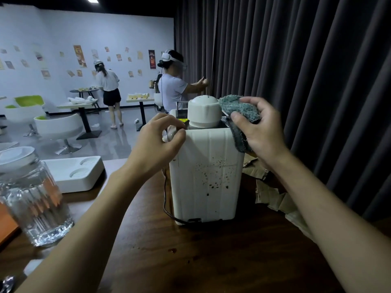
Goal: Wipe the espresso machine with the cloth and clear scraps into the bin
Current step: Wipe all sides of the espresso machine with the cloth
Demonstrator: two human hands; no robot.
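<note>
Plainly, the main risk was the espresso machine [206, 176] shifting or tipping on the wooden table [211, 261]: a hard swipe across its tall, narrow body could push it toward the far edge or tug its black cord [165, 199], and loosened specks could fall onto the table rather than reach a bin, which was not in view. The right hand [260, 132] was clenched around the grey-green cloth [240, 115], pressing it at the machine's top right corner beside the white domed cap [203, 112]. The left hand [160, 140] was curled at the top left corner, pinching something small and pale; what it was I could not tell. The machine stood upright mid-table, white, ribbed, its near face spattered with dark brown specks. A glass jar [31, 197] stood near left, crumpled brown paper [273, 193] to the right.
</note>
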